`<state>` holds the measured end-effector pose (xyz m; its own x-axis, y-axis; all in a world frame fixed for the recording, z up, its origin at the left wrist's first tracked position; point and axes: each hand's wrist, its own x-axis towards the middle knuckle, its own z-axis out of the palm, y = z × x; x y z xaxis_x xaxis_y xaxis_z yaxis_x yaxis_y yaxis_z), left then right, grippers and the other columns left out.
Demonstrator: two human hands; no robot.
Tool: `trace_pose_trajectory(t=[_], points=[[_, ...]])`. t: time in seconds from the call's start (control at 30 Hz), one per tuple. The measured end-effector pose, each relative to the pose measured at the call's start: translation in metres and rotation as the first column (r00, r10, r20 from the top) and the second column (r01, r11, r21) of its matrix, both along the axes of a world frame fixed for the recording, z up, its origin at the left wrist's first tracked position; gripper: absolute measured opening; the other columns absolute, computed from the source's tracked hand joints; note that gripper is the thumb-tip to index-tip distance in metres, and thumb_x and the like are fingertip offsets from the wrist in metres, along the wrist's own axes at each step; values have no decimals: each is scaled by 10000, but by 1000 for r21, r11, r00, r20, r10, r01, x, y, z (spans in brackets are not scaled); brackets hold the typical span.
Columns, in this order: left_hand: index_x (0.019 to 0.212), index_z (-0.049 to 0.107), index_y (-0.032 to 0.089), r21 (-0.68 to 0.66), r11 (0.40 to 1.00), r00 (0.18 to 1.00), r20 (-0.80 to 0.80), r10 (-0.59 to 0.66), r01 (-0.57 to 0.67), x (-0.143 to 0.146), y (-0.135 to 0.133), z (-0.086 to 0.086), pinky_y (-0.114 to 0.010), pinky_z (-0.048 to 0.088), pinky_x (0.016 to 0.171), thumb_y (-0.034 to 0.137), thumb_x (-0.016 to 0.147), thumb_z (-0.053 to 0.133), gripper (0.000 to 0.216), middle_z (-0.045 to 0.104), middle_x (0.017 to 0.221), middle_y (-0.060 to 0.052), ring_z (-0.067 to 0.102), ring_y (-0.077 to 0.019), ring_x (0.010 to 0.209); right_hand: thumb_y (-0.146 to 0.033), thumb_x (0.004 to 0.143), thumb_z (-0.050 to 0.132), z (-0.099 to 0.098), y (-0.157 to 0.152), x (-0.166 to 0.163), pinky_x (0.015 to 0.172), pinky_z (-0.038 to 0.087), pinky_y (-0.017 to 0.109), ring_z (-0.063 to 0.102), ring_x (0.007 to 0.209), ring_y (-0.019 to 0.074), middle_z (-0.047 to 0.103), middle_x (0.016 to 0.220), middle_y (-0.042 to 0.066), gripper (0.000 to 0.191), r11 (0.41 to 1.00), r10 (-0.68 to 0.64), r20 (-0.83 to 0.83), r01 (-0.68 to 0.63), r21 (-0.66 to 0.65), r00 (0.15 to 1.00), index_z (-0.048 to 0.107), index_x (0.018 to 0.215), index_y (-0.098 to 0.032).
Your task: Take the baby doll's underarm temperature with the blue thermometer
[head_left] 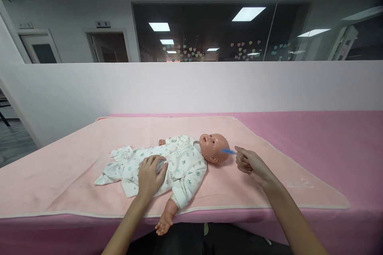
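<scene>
A baby doll (214,147) in a white printed romper lies on its back on a light pink towel (74,167), head to the right. My left hand (150,175) rests flat on the doll's belly, fingers spread. My right hand (247,161) is closed around a thin blue stick (228,151), whose tip touches the side of the doll's head near the ear. One doll arm (166,218) hangs over the table's front edge.
The towel covers a table with a deeper pink cover (329,139) stretching to the right. A white partition wall (191,87) stands right behind the table, with dark windows above. Floor shows at far left.
</scene>
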<state>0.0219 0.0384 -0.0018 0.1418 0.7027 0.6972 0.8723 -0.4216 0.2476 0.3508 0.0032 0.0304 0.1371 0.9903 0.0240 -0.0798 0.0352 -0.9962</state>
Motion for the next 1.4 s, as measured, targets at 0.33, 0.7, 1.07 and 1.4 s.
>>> trace_pose_trajectory(t=[0.33, 0.7, 1.07, 1.4], points=[[887, 590, 243, -1, 1000, 1000, -5, 10, -10, 0, 0, 0, -338, 355, 805, 352, 819, 466, 179, 611, 953, -14, 498, -205, 920, -367, 798, 497, 13, -2, -5, 327, 117, 219, 106, 345, 45, 153, 377, -91, 496, 990, 141, -200, -133, 51, 970, 191, 437, -219], [880, 590, 244, -4, 1000, 1000, -4, 9, -9, 1, -1, 1, -338, 355, 805, 354, 820, 462, 179, 611, 942, -12, 501, -203, 910, -389, 781, 509, 17, -3, -9, 338, 118, 221, 118, 343, 36, 157, 378, -94, 498, 996, 76, -165, -69, 49, 983, 198, 435, -212], [879, 594, 241, 15, 1000, 1000, 6, -4, 4, 1, -1, 1, -352, 359, 806, 344, 821, 452, 185, 613, 947, -32, 505, -216, 910, -471, 768, 502, 20, -7, -17, 345, 120, 223, 114, 355, 37, 174, 382, -89, 508, 994, 88, 22, -89, 65, 996, 222, 429, -216], [886, 587, 246, -16, 1000, 1000, 1, 3, -3, 0, -1, 1, -348, 355, 812, 353, 828, 438, 193, 611, 959, -26, 502, -218, 929, -505, 732, 516, 22, -2, -18, 391, 89, 229, 120, 382, 38, 168, 408, -84, 488, 997, -29, 230, 13, 70, 973, 257, 439, -212]])
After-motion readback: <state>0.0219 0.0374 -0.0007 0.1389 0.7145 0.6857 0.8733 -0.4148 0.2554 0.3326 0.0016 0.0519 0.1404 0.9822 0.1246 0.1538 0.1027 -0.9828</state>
